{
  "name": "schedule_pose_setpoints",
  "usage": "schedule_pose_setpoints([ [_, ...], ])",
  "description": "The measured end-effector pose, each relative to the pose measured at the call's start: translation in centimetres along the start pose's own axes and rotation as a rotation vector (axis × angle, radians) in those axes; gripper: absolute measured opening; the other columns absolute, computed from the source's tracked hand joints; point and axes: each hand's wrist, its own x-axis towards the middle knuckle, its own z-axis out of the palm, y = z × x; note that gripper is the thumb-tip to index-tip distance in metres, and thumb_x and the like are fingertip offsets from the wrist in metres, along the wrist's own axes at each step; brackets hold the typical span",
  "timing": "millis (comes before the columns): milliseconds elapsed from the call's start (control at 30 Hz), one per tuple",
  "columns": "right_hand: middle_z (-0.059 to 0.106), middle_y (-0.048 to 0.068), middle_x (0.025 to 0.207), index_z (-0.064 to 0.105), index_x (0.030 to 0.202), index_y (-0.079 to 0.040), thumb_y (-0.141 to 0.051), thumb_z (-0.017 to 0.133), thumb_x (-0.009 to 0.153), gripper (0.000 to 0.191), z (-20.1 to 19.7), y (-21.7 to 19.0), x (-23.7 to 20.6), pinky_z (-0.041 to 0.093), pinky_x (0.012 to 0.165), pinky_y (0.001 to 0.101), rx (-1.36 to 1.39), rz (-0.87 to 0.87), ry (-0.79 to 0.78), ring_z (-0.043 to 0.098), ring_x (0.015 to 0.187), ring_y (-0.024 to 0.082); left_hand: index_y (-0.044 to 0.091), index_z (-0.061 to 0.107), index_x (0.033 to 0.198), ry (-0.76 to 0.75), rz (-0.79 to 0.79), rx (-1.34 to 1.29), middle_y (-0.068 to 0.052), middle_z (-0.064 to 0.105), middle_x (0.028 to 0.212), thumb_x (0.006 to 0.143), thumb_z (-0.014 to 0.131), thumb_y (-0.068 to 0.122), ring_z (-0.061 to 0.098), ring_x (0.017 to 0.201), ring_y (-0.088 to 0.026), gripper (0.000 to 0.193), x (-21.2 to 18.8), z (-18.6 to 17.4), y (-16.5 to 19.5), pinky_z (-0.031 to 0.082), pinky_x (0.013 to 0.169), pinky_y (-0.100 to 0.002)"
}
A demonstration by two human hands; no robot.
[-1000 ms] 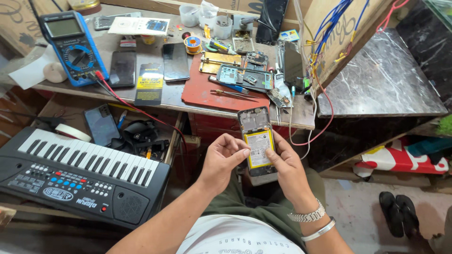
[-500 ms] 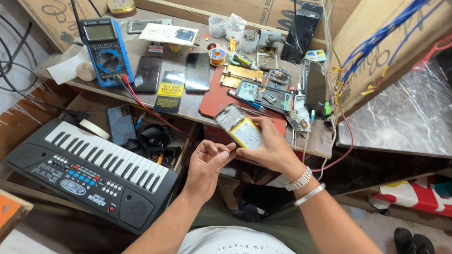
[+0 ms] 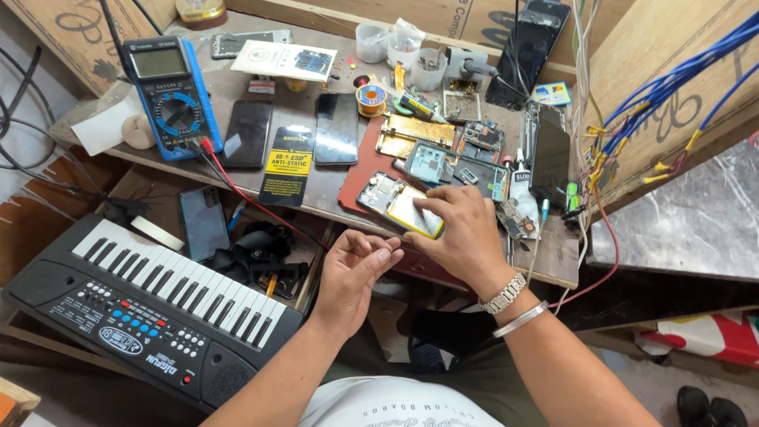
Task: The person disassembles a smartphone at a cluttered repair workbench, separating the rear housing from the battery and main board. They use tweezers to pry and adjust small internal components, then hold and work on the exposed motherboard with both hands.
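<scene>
Head view. The right hand (image 3: 462, 233) lies palm-down over the near end of an opened phone (image 3: 399, 204), its back cover off and a yellow battery exposed; the phone rests flat on the red work mat (image 3: 360, 170) at the front edge of the bench (image 3: 553, 257). The right fingers (image 3: 435, 207) are spread slightly and press on the battery's near right corner, the thumb at the phone's lower edge, so the fingers rest upon the phone rather than closing round it. The far end of the phone projects beyond the fingertips towards the upper left. The left hand (image 3: 356, 269) hovers below the bench edge, palm up, fingers loosely curled towards the thumb and holding nothing visible; it is near the phone but apart from it. Beyond the phone on the mat lie bare circuit boards and frames (image 3: 443, 154). To the left on the bench are two dark phones face-down (image 3: 292, 134), a black-and-yellow packet (image 3: 286, 170) and a blue multimeter (image 3: 170, 95) with a red lead. A black toy keyboard (image 3: 142, 304) sits lower left, beneath the bench
</scene>
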Motion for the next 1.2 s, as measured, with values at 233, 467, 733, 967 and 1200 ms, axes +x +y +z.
schedule_pose_setpoints([
  [233,0.067,0.006,0.117,0.079,0.106,-0.014,-0.032,0.089,0.071,0.04,-0.1,0.0,-0.6,0.043,0.092,0.0429,0.093,-0.056,0.135,0.059,0.111,0.028,0.007,0.054,0.091,0.05,-0.009,0.036,-0.01,0.068,0.099,0.093,0.067,-0.006,0.07,0.105,-0.023,0.019,0.1,0.7,0.1,0.059,0.097,-0.041],
  [467,0.074,0.003,0.09,0.079,0.1,-0.013,-0.03,0.078,0.091,0.019,-3.5,3.2,-4.4,0.055,0.071,0.035,0.327,0.323,0.23,0.071,0.078,0.02,0.01,0.053,0.093,0.036,-0.028,0.087,-0.008,0.068,0.1,0.093,0.068,-0.004,0.07,0.097,-0.02,0.02,0.6,2.1,0.2,0.061,0.086,-0.038],
  [733,0.072,0.007,0.1,0.075,0.113,-0.012,-0.043,0.083,0.079,0.046,-4.1,6.6,-4.7,0.054,0.072,0.0426,-0.138,0.261,0.208,0.068,0.089,0.03,0.011,0.054,0.096,-0.012,-0.075,0.086,-0.007,0.068,0.1,0.092,0.068,-0.003,0.071,0.096,-0.019,0.02,1.1,4.2,-1.1,0.061,0.083,-0.037],
  [967,0.072,0.004,0.104,0.073,0.114,-0.017,-0.041,0.084,0.076,0.046,-3.7,6.4,-4.6,0.055,0.078,0.0427,-0.164,0.376,0.144,0.069,0.099,0.028,0.011,0.054,0.095,-0.04,-0.099,0.074,-0.007,0.069,0.1,0.093,0.069,-0.003,0.071,0.096,-0.019,0.021,1.7,4.6,-2.2,0.061,0.084,-0.037],
  [1200,0.068,0.004,0.109,0.07,0.121,-0.016,-0.03,0.085,0.072,0.053,-5.7,5.0,-5.0,0.054,0.075,0.0389,-0.032,0.446,0.229,0.068,0.09,0.024,0.009,0.053,0.095,-0.087,-0.101,0.037,-0.008,0.069,0.101,0.093,0.07,-0.004,0.069,0.107,-0.022,0.021,3.6,4.7,-2.7,0.06,0.094,-0.037],
])
